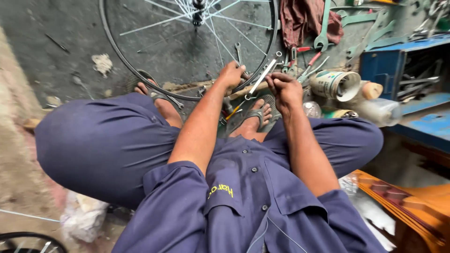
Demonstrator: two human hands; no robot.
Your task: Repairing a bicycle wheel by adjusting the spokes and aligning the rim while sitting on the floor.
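Steel and rubber: a bicycle wheel (140,77) stands upright on the grey concrete floor (56,51), its thin spokes fanning from a hub at the top edge of the view
Worker: a person in a navy work shirt and trousers squats low, knees spread wide, feet in sandals planted just behind the rim
Left hand: the left hand (232,74) is curled shut at the lower edge of the rim, knuckles up; what it grips lies hidden under the fingers
Right hand: the right hand (285,88) is closed on the near end of a flat metal wrench (262,76), fingers pinched narrow around it
Wrench: it slants up and away from the right hand, its ringed far end lying close to the rim, between the two hands
Where the wheel sits: directly ahead of the worker, lower rim just beyond the toes, both hands meeting at its right-hand lower arc
Right of the hands: a tipped tin can (335,84) with its open mouth facing the camera, a clear plastic container (378,111) beside it, and red-handled pliers (309,63) among loose tools
Far right: a blue metal toolbox (403,65) with spanners inside, long green wrenches laid above it
Top centre: a dark red rag (304,18) bunched on the floor
Lower right: an orange wooden piece (408,206) beside the worker's knee
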